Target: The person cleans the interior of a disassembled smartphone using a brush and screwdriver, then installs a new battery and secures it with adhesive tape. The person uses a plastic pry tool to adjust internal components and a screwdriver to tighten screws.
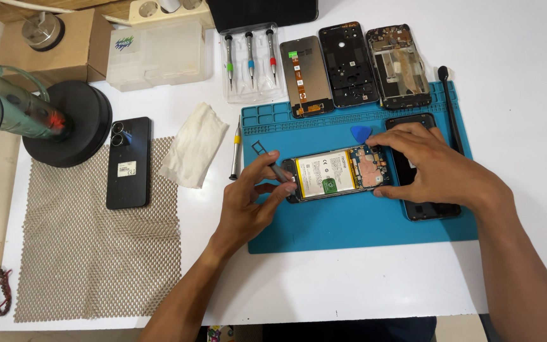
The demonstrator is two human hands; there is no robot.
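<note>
Centrally, on the blue repair mat (349, 228), lies an opened phone (339, 173) w/ back cover off: white-labelled battery (326, 173) in the middle, circuit board w/ a copper-coloured shield (370, 166) at its right end. Left hand (248, 202) pinches a slim grey tool (280, 171) betw. thumb & fingers, tip at the phone's left end just by the battery edge; can't tell if it's tweezers or a driver. Right hand (435, 168) lies flat, fingers spread, fingertips touching the board end of the phone, palm over a dark phone panel (420, 190) beside it; it grips nothing, just presses. Just above, a blue triangular pick (360, 133) on the mat, & a small SIM tray (257, 149) near the mat's left edge. Along the mat's top edge, 3 parts side by side: a display unit w/ orange flex (305, 76), a black mid frame (348, 63), a stripped chassis (405, 66). A clear plastic case (251, 63) left of those holds 3 precision drivers, collars green, blue, red; a 4th, yellow-collared driver (236, 152) lies loose on the white table (527, 82). A frosted plastic box (156, 54) stands further left, contents not readable. A black spudger (449, 107) lies at the mat's right edge. Off to the left: crumpled cloth (192, 144), a whole black phone (128, 162) face down on a beige mesh mat (90, 253).
</note>
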